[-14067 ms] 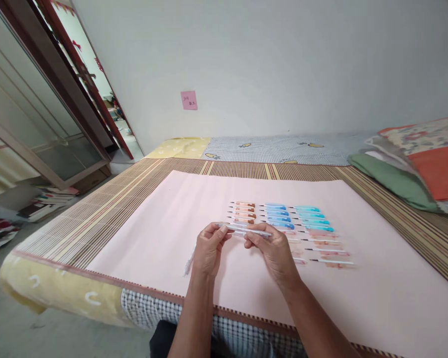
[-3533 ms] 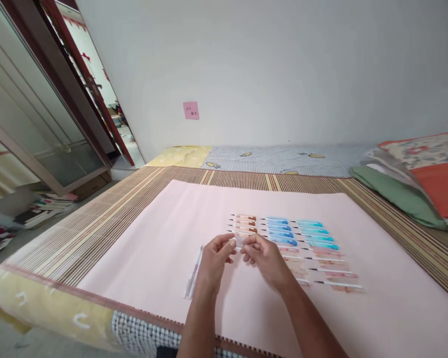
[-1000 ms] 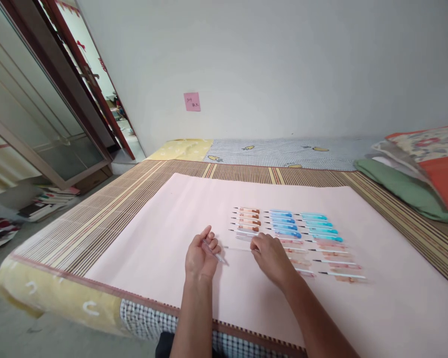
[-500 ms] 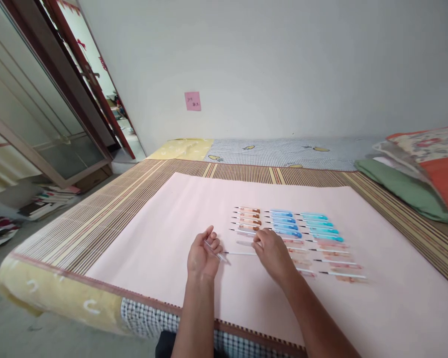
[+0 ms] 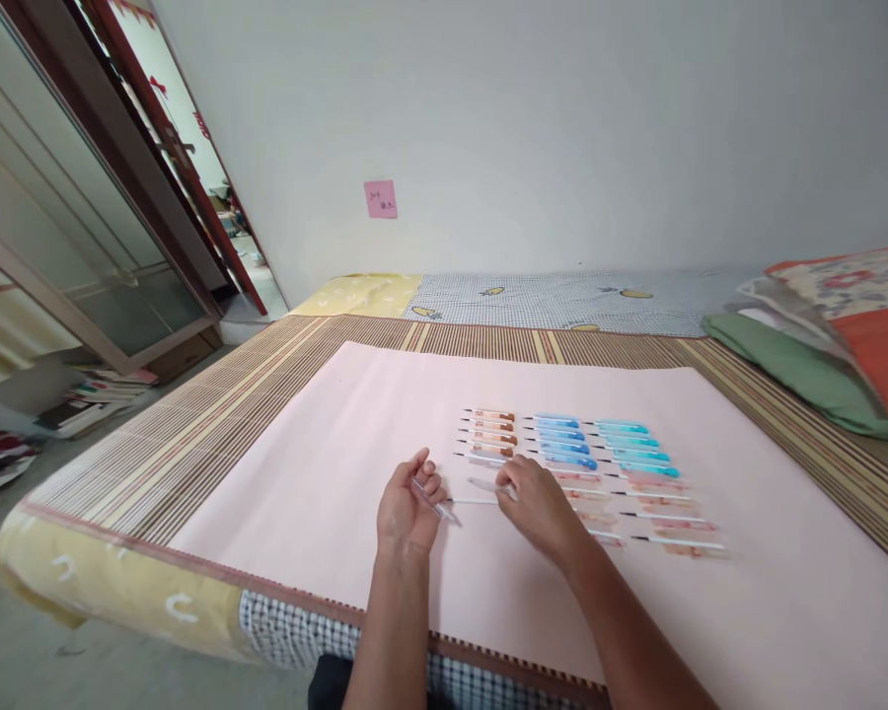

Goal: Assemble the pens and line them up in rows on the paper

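Note:
My left hand (image 5: 410, 503) is turned palm up above the pink sheet, its fingers curled around a clear, slender plastic pen part (image 5: 442, 510) that sticks out to the right. Palm down, my right hand (image 5: 529, 498) pinches another clear pen part (image 5: 482, 484), whose end points left. Just below that lies a white pen refill (image 5: 474, 501) with a dark tip. Beyond and beside my right hand are rows of refills and pen barrels: brown (image 5: 494, 427), blue (image 5: 562, 437), teal (image 5: 640, 444) and pinkish ones (image 5: 670, 513). My right hand covers some of the pinkish rows.
The pink sheet (image 5: 288, 473) lies on a striped mat (image 5: 170, 444) over a bed. A green pillow (image 5: 791, 365) and an orange floral cushion (image 5: 865, 325) are at the right. A pink note (image 5: 380, 199) sticks to the wall behind. Books (image 5: 104, 394) lie on the floor at left.
My left hand has shifted slightly right with its clear pen part. My right hand has moved slightly left, so the two hands are closer. The laid-out rows stay put.

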Available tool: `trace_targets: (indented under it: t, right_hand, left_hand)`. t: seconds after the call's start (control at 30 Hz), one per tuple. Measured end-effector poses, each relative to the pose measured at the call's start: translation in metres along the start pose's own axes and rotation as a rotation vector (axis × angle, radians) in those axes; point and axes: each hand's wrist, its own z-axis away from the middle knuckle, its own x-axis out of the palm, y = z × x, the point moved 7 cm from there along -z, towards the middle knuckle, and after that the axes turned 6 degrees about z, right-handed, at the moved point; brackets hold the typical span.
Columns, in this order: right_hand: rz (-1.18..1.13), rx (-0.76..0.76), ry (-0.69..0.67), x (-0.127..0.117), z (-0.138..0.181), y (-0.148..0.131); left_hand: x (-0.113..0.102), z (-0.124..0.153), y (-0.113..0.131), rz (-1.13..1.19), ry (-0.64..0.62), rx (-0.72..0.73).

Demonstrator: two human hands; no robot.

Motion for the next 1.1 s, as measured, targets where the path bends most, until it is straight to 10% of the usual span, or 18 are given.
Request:
trace_targets:
  t: [0.3,0.67,1.1]
  right_hand:
    - [-0.424,-0.053,0.185,-0.046,0.003,-0.021]
    - [-0.465,-0.200,0.271,-0.078,0.015,-0.055]
    - [0.027,-0.012,-0.204,0.002,0.009,-0.020]
  left_hand:
    - [0.013,0.005,-0.021,-0.358,-0.120,0.038]
    - [0.020,0.009,-0.040,-0.228,-0.269,-0.156]
    - [0.009,0.009,0.026,0.136,-0.109,-0.031]
